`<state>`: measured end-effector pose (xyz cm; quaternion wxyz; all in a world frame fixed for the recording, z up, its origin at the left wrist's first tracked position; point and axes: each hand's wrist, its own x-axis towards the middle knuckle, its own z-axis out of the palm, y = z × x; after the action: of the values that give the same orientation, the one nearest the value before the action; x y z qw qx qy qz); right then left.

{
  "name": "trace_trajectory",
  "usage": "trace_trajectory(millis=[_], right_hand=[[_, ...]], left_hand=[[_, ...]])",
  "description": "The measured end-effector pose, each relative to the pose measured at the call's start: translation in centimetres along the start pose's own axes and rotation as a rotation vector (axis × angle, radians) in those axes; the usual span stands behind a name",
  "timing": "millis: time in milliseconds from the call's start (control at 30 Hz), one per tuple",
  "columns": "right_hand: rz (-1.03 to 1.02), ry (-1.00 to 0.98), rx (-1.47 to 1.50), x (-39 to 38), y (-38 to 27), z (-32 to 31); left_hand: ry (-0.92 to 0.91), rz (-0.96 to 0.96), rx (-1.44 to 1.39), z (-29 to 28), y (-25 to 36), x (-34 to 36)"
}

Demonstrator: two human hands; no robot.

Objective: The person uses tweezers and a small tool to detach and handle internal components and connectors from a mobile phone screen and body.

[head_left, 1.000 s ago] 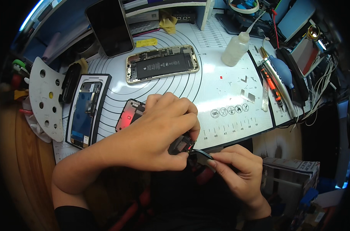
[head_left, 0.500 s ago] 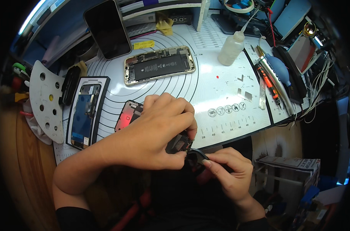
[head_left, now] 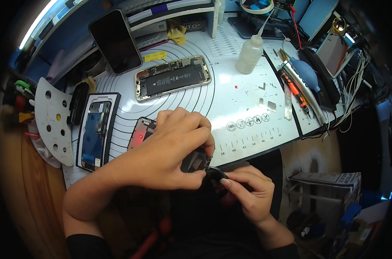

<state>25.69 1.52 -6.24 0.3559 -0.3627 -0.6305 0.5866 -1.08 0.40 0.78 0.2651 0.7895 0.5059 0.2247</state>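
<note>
My left hand lies over an opened phone at the front edge of the white work mat and pinches its lower end. Only the phone's reddish upper part and a dark corner show past my fingers. My right hand sits just below the mat's edge, gripping black tweezers whose tips meet the phone's corner beside my left fingertips. What the tips touch is hidden.
A second opened phone with a black battery lies mid-mat. A dark phone leans at the back. A framed screen and white perforated plate sit left. A squeeze bottle, screwdriver and blue blower lie right.
Both hands stay at the phone's lower corner; the view has shifted slightly and my right hand's fingers have closed in a little nearer my left fingertips.
</note>
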Motion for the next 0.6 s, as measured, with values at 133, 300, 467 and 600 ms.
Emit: trace_trajectory(millis=[133, 300, 467, 600], right_hand=[[0.008, 0.006, 0.018, 0.05, 0.06, 0.07], [0.089, -0.002, 0.065, 0.01, -0.34, 0.16], [-0.159, 0.032, -0.099, 0.04, 0.48, 0.16], [-0.365, 0.076, -0.263, 0.46, -0.4, 0.07]], left_hand=[[-0.005, -0.001, 0.0, -0.05, 0.02, 0.05], [-0.005, -0.002, 0.004, 0.0, -0.1, -0.06], [0.007, 0.002, 0.013, 0.12, 0.07, 0.05], [0.006, -0.006, 0.031, 0.11, -0.14, -0.22]])
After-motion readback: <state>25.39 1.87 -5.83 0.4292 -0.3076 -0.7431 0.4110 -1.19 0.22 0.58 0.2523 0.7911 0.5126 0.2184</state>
